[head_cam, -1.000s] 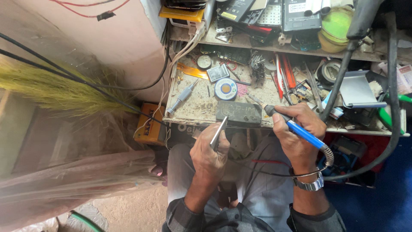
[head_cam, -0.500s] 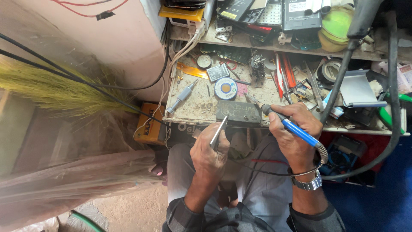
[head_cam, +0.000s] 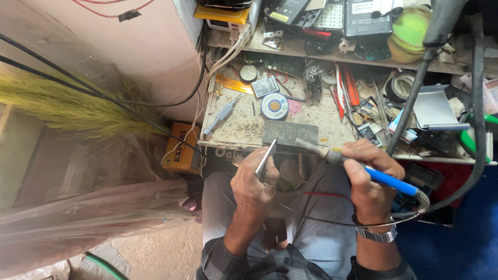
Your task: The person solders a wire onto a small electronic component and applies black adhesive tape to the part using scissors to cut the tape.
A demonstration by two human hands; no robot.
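A person's right hand [head_cam: 365,173] gripped a blue-handled soldering iron [head_cam: 358,165], its tip resting on a dark slab [head_cam: 290,135] at the near edge of the cluttered surface [head_cam: 238,127]. The left hand [head_cam: 254,181] pinched metal tweezers [head_cam: 265,158] pointing at the same spot (both forearms angled in from the lap). Good work here likely meant a steady tip, brief contact and tweezers held firm
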